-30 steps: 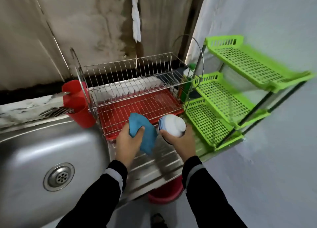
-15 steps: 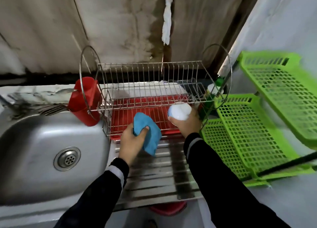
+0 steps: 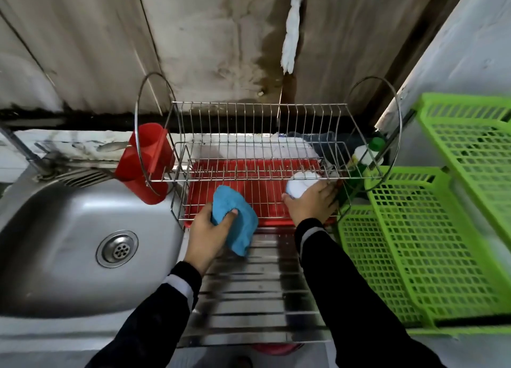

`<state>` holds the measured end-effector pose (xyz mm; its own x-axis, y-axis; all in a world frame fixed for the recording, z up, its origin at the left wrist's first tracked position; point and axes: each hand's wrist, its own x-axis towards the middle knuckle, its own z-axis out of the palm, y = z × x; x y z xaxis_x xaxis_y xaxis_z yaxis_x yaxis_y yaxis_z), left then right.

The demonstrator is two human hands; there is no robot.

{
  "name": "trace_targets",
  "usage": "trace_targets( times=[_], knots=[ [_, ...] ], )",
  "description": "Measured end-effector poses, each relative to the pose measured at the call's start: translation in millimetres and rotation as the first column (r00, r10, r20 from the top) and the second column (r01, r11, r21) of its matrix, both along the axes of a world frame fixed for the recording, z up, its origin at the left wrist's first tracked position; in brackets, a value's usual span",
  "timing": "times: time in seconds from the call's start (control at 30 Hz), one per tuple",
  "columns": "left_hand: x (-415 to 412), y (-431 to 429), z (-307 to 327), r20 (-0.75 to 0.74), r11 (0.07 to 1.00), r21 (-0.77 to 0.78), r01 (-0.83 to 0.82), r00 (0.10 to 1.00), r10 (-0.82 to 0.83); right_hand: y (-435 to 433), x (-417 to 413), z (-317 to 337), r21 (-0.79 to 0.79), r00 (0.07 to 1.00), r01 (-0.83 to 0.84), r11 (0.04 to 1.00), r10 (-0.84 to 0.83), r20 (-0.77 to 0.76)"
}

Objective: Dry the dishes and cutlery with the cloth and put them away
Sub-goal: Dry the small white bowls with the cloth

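Now, your left hand (image 3: 206, 235) grips the blue cloth (image 3: 237, 218) at centre frame, above the ribbed counter (image 3: 249, 298). Right of it, your right hand (image 3: 311, 204) curls round the white bowl (image 3: 300, 183) in the lower tier of the wire rack (image 3: 260, 124), over the red tray (image 3: 221, 174). Farther left hangs a red cutlery holder (image 3: 143, 157).

Small home kitchen, washing-up corner. Stainless-steel sink w/ round drain (image 3: 83, 229) and ridged steel drainboard (image 3: 249, 298) alongside. At the back, a 2-tier chrome wire dish rack (image 3: 260, 124) over a red plastic drip tray (image 3: 249, 174), w/ a red plastic cutlery cup (image 3: 143, 160) hung on its left end. Green plastic lattice shelf unit (image 3: 414, 243) at right; rough, stained concrete wall (image 3: 207, 36) behind.
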<state>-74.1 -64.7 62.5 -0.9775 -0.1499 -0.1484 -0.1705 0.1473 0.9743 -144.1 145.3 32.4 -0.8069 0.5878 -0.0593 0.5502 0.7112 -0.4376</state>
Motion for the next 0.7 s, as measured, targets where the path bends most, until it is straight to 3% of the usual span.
trace_targets(
  times=[0.4,0.7],
  knots=[
    [31.3,-21.0,1.3,-0.102,0.997,0.077,0.016,0.995,-0.008,-70.2,80.1,-4.5,-0.012,0.943,-0.260,0.965,0.252,-0.216],
    [92.3,-125.8,10.8,-0.210,0.993,-0.120,-0.021,0.978,-0.005,-173.5,127.0,0.9,0.080,0.818,-0.532,0.843,0.536,-0.211]
  ],
)
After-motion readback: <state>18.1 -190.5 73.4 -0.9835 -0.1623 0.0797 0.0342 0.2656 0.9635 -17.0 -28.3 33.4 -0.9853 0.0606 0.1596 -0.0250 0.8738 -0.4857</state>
